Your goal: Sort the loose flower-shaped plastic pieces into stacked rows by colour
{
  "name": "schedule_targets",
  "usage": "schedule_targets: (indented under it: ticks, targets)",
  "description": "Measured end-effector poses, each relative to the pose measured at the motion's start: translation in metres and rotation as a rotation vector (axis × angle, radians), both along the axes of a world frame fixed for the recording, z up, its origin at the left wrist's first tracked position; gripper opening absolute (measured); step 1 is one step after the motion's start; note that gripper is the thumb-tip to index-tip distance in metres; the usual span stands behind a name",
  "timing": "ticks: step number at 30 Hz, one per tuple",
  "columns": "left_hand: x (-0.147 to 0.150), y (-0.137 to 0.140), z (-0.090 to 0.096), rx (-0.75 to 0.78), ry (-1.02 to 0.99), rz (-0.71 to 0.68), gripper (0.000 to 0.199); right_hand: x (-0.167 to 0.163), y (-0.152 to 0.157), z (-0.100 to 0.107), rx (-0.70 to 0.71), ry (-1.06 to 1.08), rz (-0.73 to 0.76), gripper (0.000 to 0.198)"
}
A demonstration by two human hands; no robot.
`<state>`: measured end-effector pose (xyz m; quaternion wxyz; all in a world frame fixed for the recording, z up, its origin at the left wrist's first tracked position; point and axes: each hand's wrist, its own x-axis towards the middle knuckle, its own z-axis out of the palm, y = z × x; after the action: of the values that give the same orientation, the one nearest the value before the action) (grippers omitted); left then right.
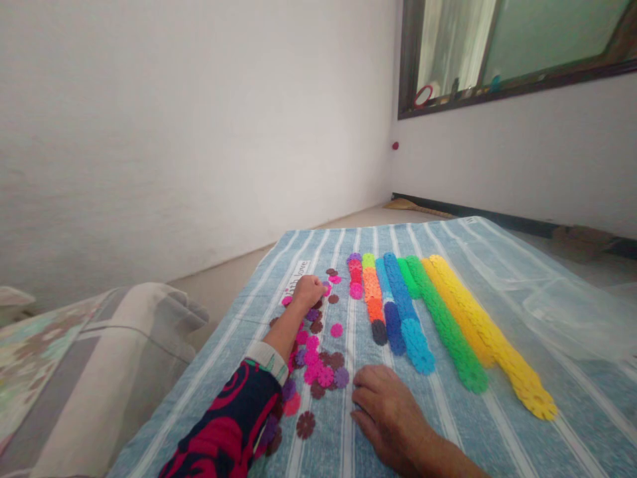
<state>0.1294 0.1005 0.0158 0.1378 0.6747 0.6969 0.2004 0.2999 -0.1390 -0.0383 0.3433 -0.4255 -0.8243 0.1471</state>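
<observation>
Nearest my camera is the right hand (391,411), back upward and fingers bent, low over the surface (328,455). Its underside is hidden; I cannot tell whether it grasps anything. A purple disc (341,378) lies just beside its fingertips.

The left hand (308,292) reaches farther forward, its fingertips at a pink disc (327,289). I cannot confirm from this view whether the disc is gripped or merely touched. Its sleeve (233,411), dark with red patterning and a pale cuff, passes over part of the loose discs.

I record the loose discs (312,358) as pink, purple and brown, scattered on the left half of the surface, many overlapping. One brown disc (305,425) lies apart at the near end.

To the right I note rows of overlapping discs, sorted largely by colour: a short red and pink row (355,273), an orange row (373,295) with a black near end, blue rows (405,305), green rows (442,325) and yellow rows (490,338). The longest yellow row reaches nearest to me.

Clear plastic (572,325) lies right of the rows. A draped cover (144,332) stands left of the surface.
</observation>
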Motion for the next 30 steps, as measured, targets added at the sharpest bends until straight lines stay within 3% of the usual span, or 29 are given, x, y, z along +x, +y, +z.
schedule_targets:
  ticks: [10, 23, 30]
  targets:
    - [-0.012, 0.018, -0.011, 0.105, -0.069, 0.087, 0.007, 0.000, 0.001, -0.001, 0.016, 0.021, -0.001, 0.012]
    - [-0.007, 0.014, -0.011, 0.094, -0.132, 0.008, 0.007, 0.000, 0.001, -0.001, 0.006, 0.015, 0.002, 0.012]
    - [-0.011, 0.018, -0.006, -0.004, -0.107, 0.020, 0.005, 0.000, 0.001, 0.000, -0.003, -0.013, 0.000, 0.012]
